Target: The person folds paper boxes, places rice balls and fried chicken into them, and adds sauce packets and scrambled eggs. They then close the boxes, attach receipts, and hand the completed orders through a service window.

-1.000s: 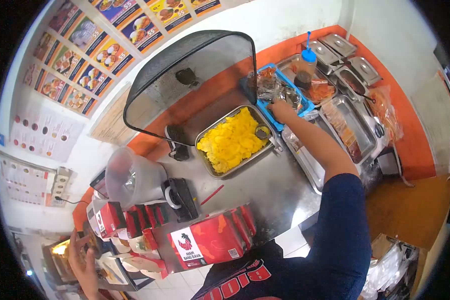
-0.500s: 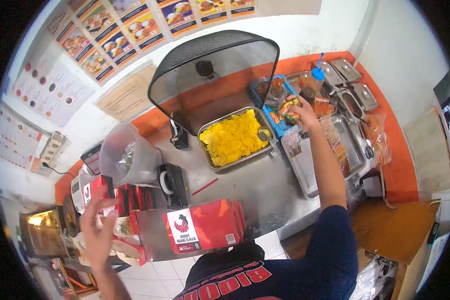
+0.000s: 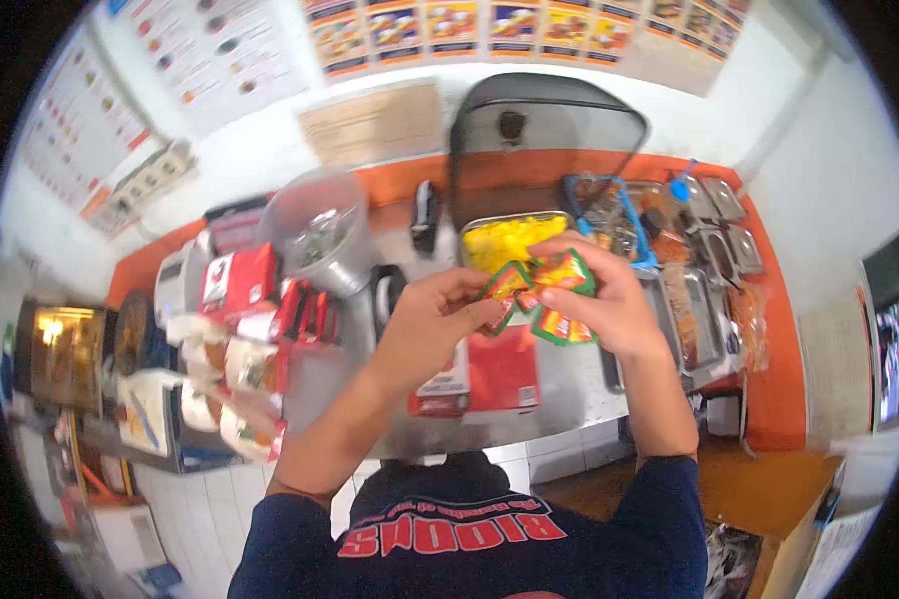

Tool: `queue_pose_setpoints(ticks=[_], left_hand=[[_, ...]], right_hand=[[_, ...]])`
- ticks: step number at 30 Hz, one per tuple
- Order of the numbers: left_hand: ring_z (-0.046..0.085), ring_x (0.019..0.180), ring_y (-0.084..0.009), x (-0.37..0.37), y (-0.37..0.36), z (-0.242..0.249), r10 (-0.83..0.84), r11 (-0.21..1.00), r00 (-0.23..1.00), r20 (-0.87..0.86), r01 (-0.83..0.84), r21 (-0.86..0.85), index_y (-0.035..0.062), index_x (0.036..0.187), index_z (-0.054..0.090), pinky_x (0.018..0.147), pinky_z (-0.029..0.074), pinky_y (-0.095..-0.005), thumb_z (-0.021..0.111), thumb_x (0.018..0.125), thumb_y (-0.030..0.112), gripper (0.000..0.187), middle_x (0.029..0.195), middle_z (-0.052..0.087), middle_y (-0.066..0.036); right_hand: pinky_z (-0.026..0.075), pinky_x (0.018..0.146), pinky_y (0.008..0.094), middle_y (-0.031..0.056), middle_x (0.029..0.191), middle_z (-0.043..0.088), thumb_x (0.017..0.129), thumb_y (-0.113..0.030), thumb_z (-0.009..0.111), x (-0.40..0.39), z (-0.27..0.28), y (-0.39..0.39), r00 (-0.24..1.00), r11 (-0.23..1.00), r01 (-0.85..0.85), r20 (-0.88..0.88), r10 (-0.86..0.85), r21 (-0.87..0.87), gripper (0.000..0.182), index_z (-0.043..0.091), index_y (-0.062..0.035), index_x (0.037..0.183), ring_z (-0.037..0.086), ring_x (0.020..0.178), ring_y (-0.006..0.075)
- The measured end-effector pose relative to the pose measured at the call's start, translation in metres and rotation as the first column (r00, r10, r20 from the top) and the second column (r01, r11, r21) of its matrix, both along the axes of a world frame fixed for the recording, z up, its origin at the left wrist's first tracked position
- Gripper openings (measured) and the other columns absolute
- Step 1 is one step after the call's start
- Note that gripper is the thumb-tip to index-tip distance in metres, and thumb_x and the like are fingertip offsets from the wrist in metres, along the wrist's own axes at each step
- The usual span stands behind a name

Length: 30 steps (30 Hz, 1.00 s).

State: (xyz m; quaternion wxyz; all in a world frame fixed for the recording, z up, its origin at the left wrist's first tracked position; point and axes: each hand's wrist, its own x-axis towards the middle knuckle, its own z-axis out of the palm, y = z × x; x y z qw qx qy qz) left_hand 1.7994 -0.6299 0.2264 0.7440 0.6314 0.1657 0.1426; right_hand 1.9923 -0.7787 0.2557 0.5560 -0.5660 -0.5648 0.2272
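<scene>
Small green, yellow and red sauce sachets (image 3: 566, 326) are between my two hands, above the steel counter. My left hand (image 3: 432, 317) pinches one end of the bunch between thumb and fingers. On the other side, my right hand (image 3: 614, 298) grips several sachets, its thumb pressed across them. Some of the print is blurred, so I cannot read it. Behind the sachets stands a steel tray of yellow food (image 3: 509, 240), partly covered by my hands. Below them lie flat red cardboard boxes (image 3: 502, 374).
A clear plastic bucket (image 3: 320, 235) stands at the back left, near a red box (image 3: 240, 282). Several filled paper food boxes (image 3: 252, 369) line the left side. A blue basket (image 3: 629, 215) and steel trays (image 3: 704, 319) sit on the right. A mesh cover (image 3: 559, 125) leans open behind.
My right hand has come from the blue basket to the middle with the sachets. My left hand has moved in from the left and taken hold of them. The view has turned left.
</scene>
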Motion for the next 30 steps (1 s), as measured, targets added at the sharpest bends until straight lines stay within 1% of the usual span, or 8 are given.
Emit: queue_pose_setpoints(ticks=[5, 9, 13, 18, 19, 21, 25, 30], left_hand=[[0.067, 0.094, -0.014, -0.163, 0.04, -0.048, 0.328, 0.935, 0.937, 0.117, -0.305, -0.179, 0.0014, 0.119, 0.063, 0.081, 0.056, -0.0316, 0.07, 0.096, 0.006, 0.025, 0.109, 0.071, -0.008], [0.066, 0.091, -0.0126, -0.325, 0.056, -0.109, 0.583, 0.791, 0.812, 0.024, -0.561, -0.244, 0.0053, 0.113, 0.063, 0.077, 0.054, -0.0305, 0.066, 0.095, 0.01, 0.018, 0.103, 0.07, -0.004], [0.062, 0.085, -0.0078, -0.49, 0.089, -0.193, 0.937, 0.25, 0.219, -0.274, -0.965, 0.085, 0.0049, 0.112, 0.064, 0.073, 0.047, -0.0242, 0.065, 0.09, 0.014, 0.024, 0.098, 0.068, -0.001], [0.064, 0.092, -0.0185, -0.607, 0.202, -0.25, 0.976, 0.204, 0.159, -0.146, -0.9, 0.385, -0.0003, 0.121, 0.061, 0.08, 0.05, -0.0301, 0.073, 0.091, 0.02, 0.038, 0.1, 0.069, -0.007], [0.065, 0.099, -0.0263, -0.627, 0.221, -0.289, 0.994, 0.101, 0.083, -0.064, -0.581, 0.808, -0.0036, 0.131, 0.057, 0.086, 0.05, -0.0343, 0.074, 0.092, 0.021, 0.049, 0.107, 0.069, -0.015], [0.064, 0.106, -0.0303, -0.618, 0.226, -0.245, 0.97, 0.132, 0.237, -0.043, -0.374, 0.918, -0.0033, 0.137, 0.055, 0.091, 0.051, -0.0377, 0.073, 0.094, 0.022, 0.054, 0.114, 0.068, -0.02], [0.064, 0.101, -0.0209, -0.582, 0.193, -0.232, 0.427, 0.904, 0.857, -0.289, -0.413, 0.112, 0.0008, 0.129, 0.062, 0.089, 0.052, -0.0328, 0.074, 0.094, 0.022, 0.043, 0.112, 0.07, -0.013], [0.066, 0.105, -0.0218, -0.581, 0.2, -0.277, 0.329, 0.895, 0.838, -0.436, -0.423, -0.138, 0.0022, 0.127, 0.066, 0.091, 0.052, -0.0372, 0.078, 0.088, 0.023, 0.046, 0.118, 0.069, -0.011]], right_hand=[[0.054, 0.091, 0.0306, 0.0086, 0.112, 0.07, 0.084, -0.002, 0.077, -0.131, 0.014, 0.011, 0.95, 0.941, -0.01, -0.296, -0.097, -0.339, 0.042, 0.065, -0.0029, 0.125, 0.067, 0.103, 0.0163], [0.057, 0.08, 0.0291, 0.0095, 0.109, 0.072, 0.084, -0.004, 0.079, -0.256, -0.044, 0.057, 0.708, 0.856, -0.44, -0.692, 0.144, -0.273, 0.032, 0.066, -0.0039, 0.113, 0.069, 0.091, 0.0139], [0.055, 0.067, 0.0252, 0.0083, 0.1, 0.071, 0.088, -0.013, 0.079, -0.373, -0.159, 0.133, 0.651, 0.731, -0.554, -0.754, 0.084, -0.398, 0.033, 0.064, -0.0004, 0.114, 0.068, 0.085, 0.0125], [0.057, 0.072, 0.03, 0.0081, 0.094, 0.067, 0.09, -0.015, 0.078, -0.506, -0.215, 0.215, 0.495, 0.501, -0.671, -0.833, -0.246, -0.546, 0.04, 0.058, 0.0022, 0.119, 0.069, 0.086, 0.0167], [0.057, 0.072, 0.03, 0.0081, 0.094, 0.067, 0.09, -0.015, 0.078, -0.527, -0.231, 0.222, 0.501, 0.482, -0.663, -0.818, -0.282, -0.572, 0.04, 0.058, 0.0022, 0.119, 0.069, 0.086, 0.0167], [0.057, 0.065, 0.0313, 0.0072, 0.086, 0.066, 0.094, -0.025, 0.075, -0.556, -0.255, 0.248, 0.32, 0.502, -0.704, -0.855, -0.407, -0.502, 0.031, 0.062, -0.0033, 0.112, 0.066, 0.074, 0.0176], [0.057, 0.063, 0.0314, 0.0063, 0.088, 0.066, 0.094, -0.038, 0.075, -0.583, -0.259, 0.278, 0.361, 0.558, -0.606, -0.821, -0.442, -0.567, 0.042, 0.058, -0.0079, 0.118, 0.066, 0.072, 0.0176], [0.057, 0.058, 0.0322, 0.0039, 0.091, 0.064, 0.093, -0.04, 0.076, -0.595, -0.283, 0.279, 0.431, 0.517, -0.573, -0.77, -0.47, -0.636, 0.047, 0.056, -0.0086, 0.121, 0.066, 0.073, 0.0162]])
